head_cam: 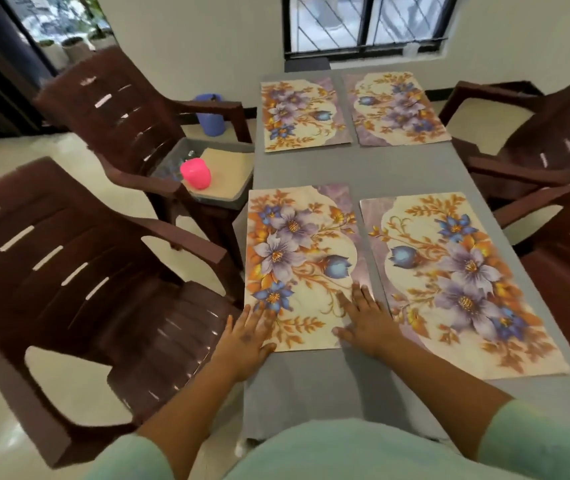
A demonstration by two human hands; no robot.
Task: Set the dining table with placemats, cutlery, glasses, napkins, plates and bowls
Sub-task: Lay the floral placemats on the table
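Both hands lie flat, fingers straight, on the near-left placemat (297,258): the left hand (249,336) presses its near-left corner and the right hand (366,320) presses its near-right edge. Neither hand grips anything.

The step seems to be the smoothing and squaring of this mat. To do it well, I would keep the palms flat and slide them outward, so the mat does not wrinkle, and line its near edge with the table edge. A small gap to the near-right placemat (456,282) should remain, and that mat lies a little turned, so it may need correction too.

The table (411,168) has a grey cover. Two more placemats, far-left (302,114) and far-right (398,109), lie at the far end. No cutlery, glasses, plates or bowls are on the table yet.

Brown plastic chairs stand at both sides. On the far-left chair (117,109) sits a grey tub (231,199) with a pink cup (196,173) on it. A blue bucket (210,114) stands on the floor behind, and a barred window (366,22) is in the far wall.
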